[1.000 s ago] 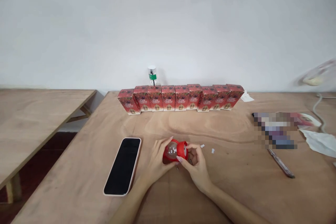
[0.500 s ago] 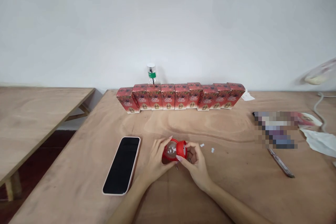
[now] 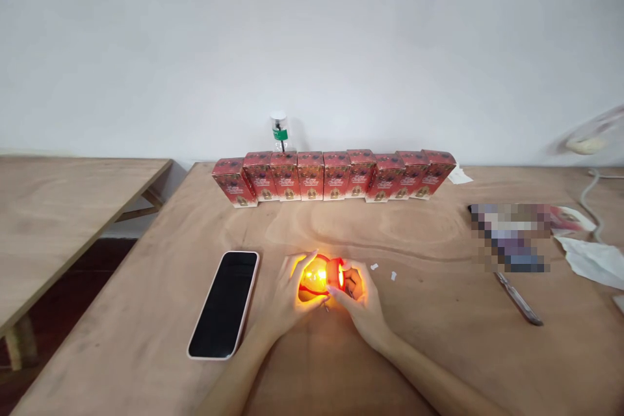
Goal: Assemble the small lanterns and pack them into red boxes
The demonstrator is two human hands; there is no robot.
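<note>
A small red lantern (image 3: 318, 275) with a clear rounded body lies on its side between my hands, glowing bright yellow-orange. My left hand (image 3: 288, 286) is closed around its left end, thumb below and fingers above. At the right end, my right hand (image 3: 361, 296) grips the red base with thumb and fingertips. The light shines on the inner sides of both hands. Small metal pieces (image 3: 327, 308) lie on the table just below the lantern, partly hidden and too small to name.
A row of red Christmas boxes (image 3: 312, 175) stands at the back, a clear bottle with green label (image 3: 279, 133) behind them. A phone (image 3: 224, 304) lies left, white scraps (image 3: 393, 275) and a utility knife (image 3: 519, 299) right. Papers (image 3: 592, 261) and a cable (image 3: 589, 201) are far right.
The lantern was unlit and is now glowing. Both hands keep nearly the same hold on it. The view has shifted very slightly.
</note>
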